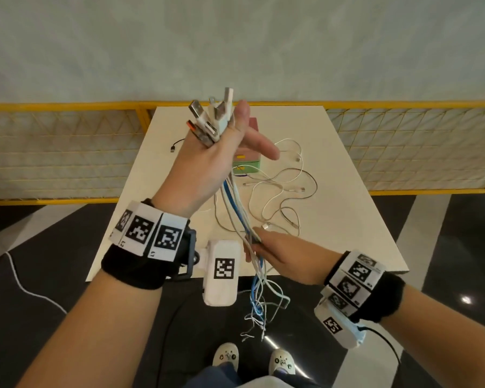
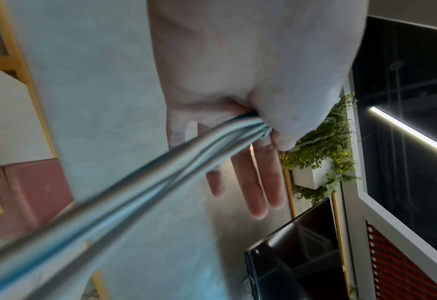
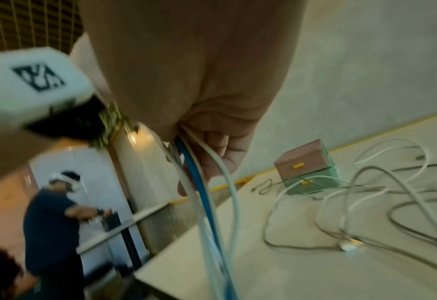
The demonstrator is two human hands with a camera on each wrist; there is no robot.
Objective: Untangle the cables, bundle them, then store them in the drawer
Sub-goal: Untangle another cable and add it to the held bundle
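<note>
My left hand is raised above the white table. Its thumb clamps a bundle of white, grey and blue cables against the palm, with the other fingers stretched out. Several USB plugs stick up out of the grip. The bundle runs down to my right hand, whose fingers curl round it at the table's near edge. The loose ends dangle below the edge. In the left wrist view the cable bundle leaves the left hand taut. A small drawer box, pink over green with yellow handles, stands behind my left hand.
More white cables lie looped on the table right of the box, and a black cable end lies at the far left. A yellow mesh railing runs behind the table. Another person stands beyond the railing.
</note>
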